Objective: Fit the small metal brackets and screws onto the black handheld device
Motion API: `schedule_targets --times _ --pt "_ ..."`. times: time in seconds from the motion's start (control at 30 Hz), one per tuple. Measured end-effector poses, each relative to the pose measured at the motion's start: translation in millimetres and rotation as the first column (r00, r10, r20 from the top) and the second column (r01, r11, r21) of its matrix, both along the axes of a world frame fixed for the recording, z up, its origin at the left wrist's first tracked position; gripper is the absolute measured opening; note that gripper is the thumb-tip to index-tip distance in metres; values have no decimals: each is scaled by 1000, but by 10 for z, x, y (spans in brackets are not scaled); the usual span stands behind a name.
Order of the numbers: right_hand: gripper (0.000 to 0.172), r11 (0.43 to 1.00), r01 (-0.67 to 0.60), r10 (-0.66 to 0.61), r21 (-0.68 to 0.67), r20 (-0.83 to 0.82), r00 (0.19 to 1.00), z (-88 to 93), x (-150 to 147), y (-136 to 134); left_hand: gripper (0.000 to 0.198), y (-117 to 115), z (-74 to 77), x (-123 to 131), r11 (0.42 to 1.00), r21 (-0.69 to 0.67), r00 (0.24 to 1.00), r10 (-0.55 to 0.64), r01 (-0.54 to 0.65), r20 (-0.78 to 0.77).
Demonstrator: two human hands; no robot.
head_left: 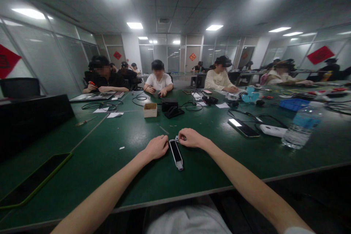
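Observation:
A slim device with a black face, a white rim and a grey near end lies on the green table, between my hands. My left hand rests beside its far left edge with the fingers curled and pressed together; whatever they hold, if anything, is hidden. At the far right end of the device, my right hand has its fingers closed in a pinch. A small grey piece shows by those fingertips, too small to name.
Beyond my hands stand a small cardboard box and a black stand. To the right are a phone, a white power bank, cables and a water bottle. A green-edged tablet lies left. Several people sit across the table.

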State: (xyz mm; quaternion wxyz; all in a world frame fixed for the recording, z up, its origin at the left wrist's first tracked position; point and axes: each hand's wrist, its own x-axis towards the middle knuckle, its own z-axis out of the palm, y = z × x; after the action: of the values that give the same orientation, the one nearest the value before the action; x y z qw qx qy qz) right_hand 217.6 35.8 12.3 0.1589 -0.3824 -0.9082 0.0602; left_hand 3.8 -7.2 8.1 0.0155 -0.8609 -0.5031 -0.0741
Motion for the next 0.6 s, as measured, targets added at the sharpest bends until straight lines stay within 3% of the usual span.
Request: schedule_targets --times 0.6 --pt "10 997 -63 64 37 -17 998 -33 11 39 18 -13 12 6 1000 1 1000 3 -3 -1"
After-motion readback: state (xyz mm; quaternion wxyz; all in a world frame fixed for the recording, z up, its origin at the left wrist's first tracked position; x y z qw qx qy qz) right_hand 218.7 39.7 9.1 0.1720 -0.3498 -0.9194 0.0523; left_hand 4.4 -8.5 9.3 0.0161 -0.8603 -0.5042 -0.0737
